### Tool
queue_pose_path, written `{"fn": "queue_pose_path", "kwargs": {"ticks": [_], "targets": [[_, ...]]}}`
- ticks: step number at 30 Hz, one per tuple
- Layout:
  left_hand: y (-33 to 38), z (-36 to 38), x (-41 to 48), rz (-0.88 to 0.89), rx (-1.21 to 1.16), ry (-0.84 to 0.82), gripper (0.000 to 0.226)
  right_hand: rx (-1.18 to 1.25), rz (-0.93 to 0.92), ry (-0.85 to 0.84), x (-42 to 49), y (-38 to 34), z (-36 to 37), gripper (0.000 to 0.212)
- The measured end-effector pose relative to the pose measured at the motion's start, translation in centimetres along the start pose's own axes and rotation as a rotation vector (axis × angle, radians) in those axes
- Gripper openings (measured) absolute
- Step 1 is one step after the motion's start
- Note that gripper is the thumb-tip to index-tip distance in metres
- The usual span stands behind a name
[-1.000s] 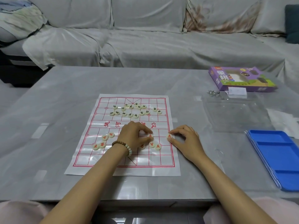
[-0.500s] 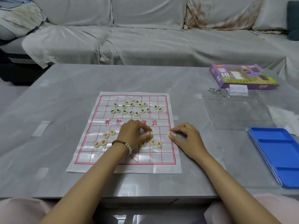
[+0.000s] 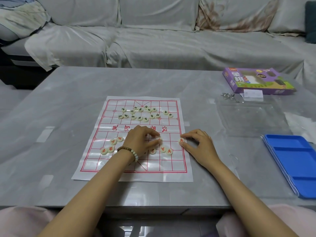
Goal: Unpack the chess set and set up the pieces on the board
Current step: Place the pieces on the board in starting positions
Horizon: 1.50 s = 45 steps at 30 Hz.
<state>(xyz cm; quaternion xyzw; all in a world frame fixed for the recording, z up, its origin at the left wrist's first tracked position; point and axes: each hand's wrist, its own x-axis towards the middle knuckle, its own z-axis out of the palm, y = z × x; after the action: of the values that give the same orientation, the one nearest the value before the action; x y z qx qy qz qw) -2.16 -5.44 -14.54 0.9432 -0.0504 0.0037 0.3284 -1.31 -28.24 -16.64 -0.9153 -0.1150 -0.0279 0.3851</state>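
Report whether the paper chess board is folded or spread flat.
Spread flat: the paper chess board lies fully unfolded on the table, all four corners showing.

— What does everything sit on?
— A grey, marble-patterned desk (image 3: 68,168) with a glossy top.

— And along its right edge?
— A blue tray (image 3: 294,161) with several compartments lies at the near right and runs out of view. Just beyond it, a crumpled white sheet (image 3: 299,124), paper or tissue, touches the same edge.

— Anything toward the far right corner?
— A small heap of metal bits (image 3: 228,96), too small to tell apart.

— Behind the desk?
— A long sofa (image 3: 162,40) under a loose grey cover, with brownish marks on the right backrest. A dark cushion (image 3: 310,21) stands at its right end and pale bundled bedding (image 3: 22,16) at its left.
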Motion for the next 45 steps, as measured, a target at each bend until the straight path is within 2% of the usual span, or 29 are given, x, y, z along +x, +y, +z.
{"fn": "queue_pose_path", "kwargs": {"ticks": [4,7,11,14,18,24,30,34,37,45], "targets": [[-0.8,-1.2,-1.2,0.032,-0.008,0.147,0.026,0.069,-0.016,0.014,-0.4,-0.4,-0.4,0.020],[-2.4,-2.6,-3.2,0.026,-0.004,0.222,0.039,0.091,-0.025,0.023,-1.3,-1.3,-0.4,0.019],[-5.1,-3.6,-6.1,0.015,0.090,0.170,0.075,-0.063,-0.113,-0.033,-2.7,-3.0,0.6,0.025],[-6.5,-3.7,-7.7,-0.029,0.187,0.124,0.093,-0.212,-0.138,-0.073,-2.9,-4.1,1.3,0.031],[-7.1,-3.9,-8.0,-0.066,0.227,0.054,0.112,-0.300,-0.110,-0.094,-2.6,-4.7,1.3,0.028],[-5.3,-4.1,-6.1,-0.003,0.396,-0.119,0.116,-0.015,0.011,0.006,-0.6,-7.0,1.0,0.019],[-4.6,-3.6,-6.0,0.119,0.471,-0.236,0.112,0.039,-0.030,-0.097,1.3,-10.2,3.0,0.022],[-5.4,-4.5,-7.9,0.189,0.526,-0.225,0.106,-0.013,-0.027,-0.172,2.4,-11.4,4.8,0.021],[-6.1,-5.1,-8.9,0.171,0.493,-0.202,0.099,-0.015,0.015,-0.208,2.9,-11.6,5.9,0.018],[-8.4,-6.3,-7.6,0.016,0.310,-0.100,0.116,-0.114,-0.024,-0.262,3.2,-11.6,7.1,0.032]]}}
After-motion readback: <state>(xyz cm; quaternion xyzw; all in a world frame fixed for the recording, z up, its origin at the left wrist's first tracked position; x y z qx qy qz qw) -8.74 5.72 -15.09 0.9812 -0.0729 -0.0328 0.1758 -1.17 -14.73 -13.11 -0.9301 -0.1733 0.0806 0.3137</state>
